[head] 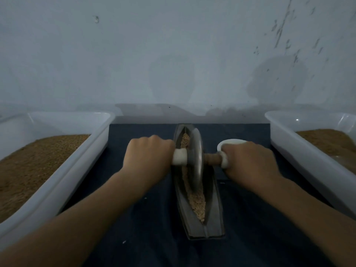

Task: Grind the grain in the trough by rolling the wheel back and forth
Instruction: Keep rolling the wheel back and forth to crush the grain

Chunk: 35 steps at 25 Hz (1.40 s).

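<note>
Trough (212, 226): dark, boat-shaped, lying lengthwise away from the person on a dark blue mat (144, 228), midway between the two trays.
Wheel (197, 160): metal disc standing on edge in the trough's groove, in the far half of the trough, leaning slightly to the right.
Axle (212, 158): wooden rod through the wheel's centre, crosswise to the trough. A white sleeve (179, 159) covers it on the left side. A white covering (224, 151) shows at the right hand.
Grain in trough (198, 205): pale, coarse bits along the groove, mostly on the near side of the wheel, with a smaller patch visible beyond it.
Left hand (148, 157): knuckles up, fingers curled round the left end of the axle, just beside the white sleeve.
Right hand (248, 162): knuckles up, fingers curled round the right end of the axle, over the white covering (fingertips hidden beneath the hand).
Left tray (81, 166): white plastic, touching the mat's left edge, holding brown grain (38, 160).
Right tray (300, 157): white plastic, at the mat's right edge, holding a finer-looking brown fill (327, 141).
Wall (173, 54): pale and scuffed, directly behind the work area.
</note>
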Each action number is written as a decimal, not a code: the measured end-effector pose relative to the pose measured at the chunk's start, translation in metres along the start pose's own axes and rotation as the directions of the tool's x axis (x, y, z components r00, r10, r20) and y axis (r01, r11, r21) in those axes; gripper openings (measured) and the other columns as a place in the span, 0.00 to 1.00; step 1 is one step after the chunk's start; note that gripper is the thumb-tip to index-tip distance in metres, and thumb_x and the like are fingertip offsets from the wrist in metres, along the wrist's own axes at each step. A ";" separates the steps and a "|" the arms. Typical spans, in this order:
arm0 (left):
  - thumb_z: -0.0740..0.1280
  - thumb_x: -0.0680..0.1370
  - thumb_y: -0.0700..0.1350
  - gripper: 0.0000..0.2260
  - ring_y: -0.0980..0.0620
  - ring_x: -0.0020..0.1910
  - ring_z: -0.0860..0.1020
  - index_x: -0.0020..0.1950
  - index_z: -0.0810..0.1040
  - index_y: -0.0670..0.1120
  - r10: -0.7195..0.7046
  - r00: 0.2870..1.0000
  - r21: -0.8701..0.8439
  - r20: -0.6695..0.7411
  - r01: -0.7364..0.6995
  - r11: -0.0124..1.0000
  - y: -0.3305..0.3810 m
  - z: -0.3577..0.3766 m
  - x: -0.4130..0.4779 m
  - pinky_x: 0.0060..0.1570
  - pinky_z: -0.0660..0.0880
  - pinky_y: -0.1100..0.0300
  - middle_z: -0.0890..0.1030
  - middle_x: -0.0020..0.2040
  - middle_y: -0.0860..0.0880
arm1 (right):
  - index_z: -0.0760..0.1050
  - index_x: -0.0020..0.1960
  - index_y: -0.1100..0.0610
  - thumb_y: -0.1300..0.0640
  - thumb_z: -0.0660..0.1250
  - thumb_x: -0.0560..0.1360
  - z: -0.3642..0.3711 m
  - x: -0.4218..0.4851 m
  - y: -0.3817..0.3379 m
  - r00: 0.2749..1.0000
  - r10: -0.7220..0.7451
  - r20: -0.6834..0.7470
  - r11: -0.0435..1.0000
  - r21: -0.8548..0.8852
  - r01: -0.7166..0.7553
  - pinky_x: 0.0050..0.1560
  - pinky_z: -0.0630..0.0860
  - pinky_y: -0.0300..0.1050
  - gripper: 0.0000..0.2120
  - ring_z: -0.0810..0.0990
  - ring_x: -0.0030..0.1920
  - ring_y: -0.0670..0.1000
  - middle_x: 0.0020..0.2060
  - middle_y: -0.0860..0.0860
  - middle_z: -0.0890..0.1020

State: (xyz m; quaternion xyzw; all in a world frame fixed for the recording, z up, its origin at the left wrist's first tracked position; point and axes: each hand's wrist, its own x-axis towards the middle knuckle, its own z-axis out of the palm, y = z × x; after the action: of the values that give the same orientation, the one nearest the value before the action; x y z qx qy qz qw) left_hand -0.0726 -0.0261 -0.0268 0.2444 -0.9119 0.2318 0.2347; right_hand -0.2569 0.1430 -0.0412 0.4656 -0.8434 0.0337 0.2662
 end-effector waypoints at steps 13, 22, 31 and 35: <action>0.66 0.75 0.47 0.01 0.47 0.34 0.72 0.46 0.77 0.51 -0.063 0.990 0.014 0.127 0.062 0.998 0.000 0.011 0.045 0.33 0.65 0.55 0.71 0.36 0.51 | 0.67 0.39 0.47 0.49 0.65 0.76 0.016 0.044 -0.004 0.998 0.066 0.024 0.995 0.071 -0.068 0.32 0.63 0.44 0.10 0.73 0.35 0.52 0.35 0.47 0.77; 0.70 0.68 0.53 0.10 0.51 0.26 0.67 0.37 0.68 0.56 -0.035 0.995 -0.016 0.098 0.037 0.999 -0.010 0.009 -0.019 0.27 0.56 0.61 0.61 0.29 0.56 | 0.59 0.31 0.47 0.50 0.74 0.63 -0.015 0.011 -0.007 0.993 -0.118 -0.010 0.989 -0.088 0.116 0.28 0.51 0.38 0.21 0.61 0.25 0.46 0.28 0.44 0.69; 0.69 0.71 0.50 0.08 0.52 0.27 0.64 0.40 0.69 0.54 -0.096 0.991 -0.063 0.098 0.103 0.993 -0.003 0.009 -0.008 0.28 0.60 0.58 0.63 0.31 0.55 | 0.64 0.35 0.45 0.50 0.70 0.69 -0.012 0.020 -0.007 0.995 -0.099 -0.001 0.995 -0.014 0.099 0.29 0.57 0.41 0.13 0.68 0.30 0.48 0.31 0.44 0.71; 0.76 0.59 0.51 0.25 0.57 0.24 0.47 0.35 0.58 0.56 0.052 0.999 -0.062 -0.001 -0.052 0.997 -0.009 -0.015 -0.031 0.27 0.46 0.65 0.53 0.27 0.57 | 0.57 0.30 0.46 0.47 0.69 0.57 -0.025 -0.017 0.001 0.981 -0.173 -0.092 0.984 -0.066 0.167 0.28 0.45 0.36 0.19 0.55 0.25 0.41 0.24 0.43 0.61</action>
State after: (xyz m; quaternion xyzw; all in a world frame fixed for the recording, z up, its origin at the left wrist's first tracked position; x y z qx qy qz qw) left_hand -0.0396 -0.0144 -0.0293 0.2131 -0.9248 0.2094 0.2356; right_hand -0.2400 0.1640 -0.0282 0.5258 -0.7871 0.0091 0.3224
